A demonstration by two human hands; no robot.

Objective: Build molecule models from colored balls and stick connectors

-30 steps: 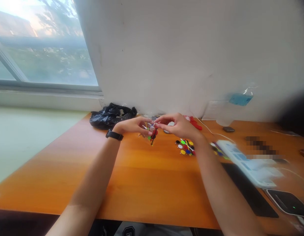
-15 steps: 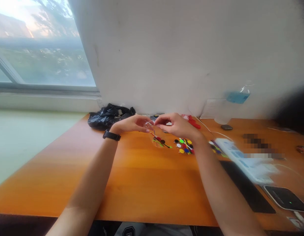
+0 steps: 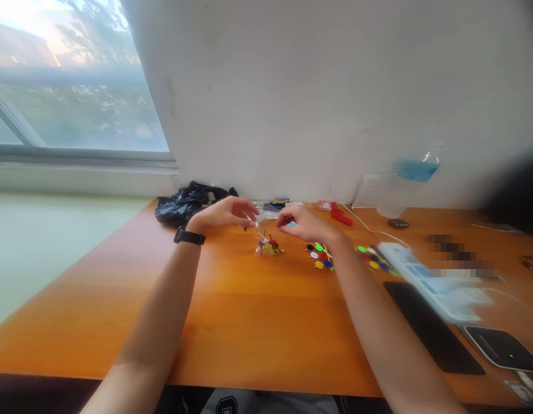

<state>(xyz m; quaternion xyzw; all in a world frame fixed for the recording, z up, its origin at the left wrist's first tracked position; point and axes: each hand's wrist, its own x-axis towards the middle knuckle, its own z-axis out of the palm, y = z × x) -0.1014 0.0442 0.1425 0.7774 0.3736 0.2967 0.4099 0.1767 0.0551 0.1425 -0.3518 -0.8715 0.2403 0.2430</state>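
Note:
My left hand (image 3: 226,213), with a black band on its wrist, is over the far middle of the table. Its thumb and fingers close on a crumpled clear plastic bag (image 3: 251,218), seen mostly as glints. Across a gap, my right hand (image 3: 304,223) has its fingertips curled together; what they hold, if anything, is too small to make out. Below and between the hands lies a small heap of coloured pieces (image 3: 272,246) in red, blue and yellow-green. Several round coloured pieces (image 3: 318,256) lie by my right wrist, partly covered by it.
A black plastic bag (image 3: 180,204) lies at the back left. Along the wall are a red object (image 3: 341,214) and a cable. To the right are more coloured discs (image 3: 374,261), a white power strip (image 3: 417,276), a black mat (image 3: 430,328) and a dark device (image 3: 503,348).
My hands have moved apart, the left one slightly leftward. The coloured pieces seen in the clear bag below my hands now lie in a heap, with blue and white ones showing.

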